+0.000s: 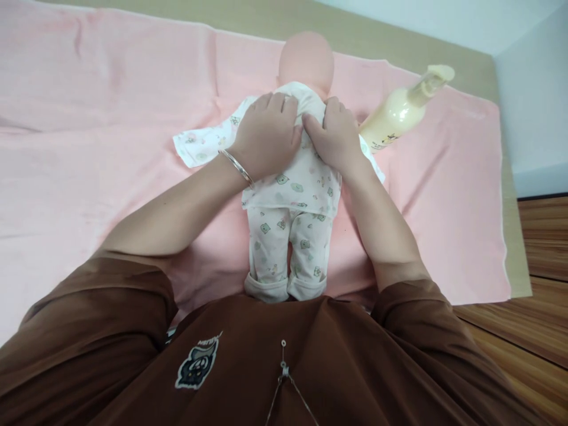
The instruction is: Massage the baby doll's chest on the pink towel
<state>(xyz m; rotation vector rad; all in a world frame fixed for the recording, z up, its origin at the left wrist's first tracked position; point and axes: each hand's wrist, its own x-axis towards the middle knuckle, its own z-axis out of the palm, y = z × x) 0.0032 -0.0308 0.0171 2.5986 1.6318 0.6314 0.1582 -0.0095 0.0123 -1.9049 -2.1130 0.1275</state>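
A baby doll (307,58) lies with its smooth bald head away from me and no face showing. It wears a white printed top (297,186) with long sleeves and matching trousers (268,236) with turned-up cuffs. My left hand (268,133), with a silver bangle (236,167) at the wrist, rests flat on the doll's upper back at the left shoulder. On the right shoulder lies my right hand (335,136), its thumb apart from the fingers. Both thumbs point inward near the middle of the back. Cloth under the palms is hidden.
A pale yellow pump bottle (402,112) lies tilted at the doll's right, partly behind its sleeve. Beneath everything spreads a pink cloth (110,118) on a beige tabletop (483,71). Brown wood-grain boards (544,236) show beyond the table's right edge.
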